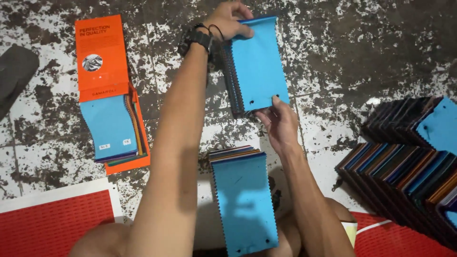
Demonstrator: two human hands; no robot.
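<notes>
From the head camera, the left hand (pixel 228 19) pinches the far edge of a blue fabric swatch (pixel 259 62) topping a stack of swatches on the speckled floor (pixel 342 57). The right hand (pixel 281 121) grips the near edge, by the punched holes. The swatch's long axis runs away from the person, between the two hands. A second swatch stack (pixel 243 200) lies nearer the body, an orange sample book (pixel 107 90) well to the left, and rows of bundles (pixel 404 166) to the right.
</notes>
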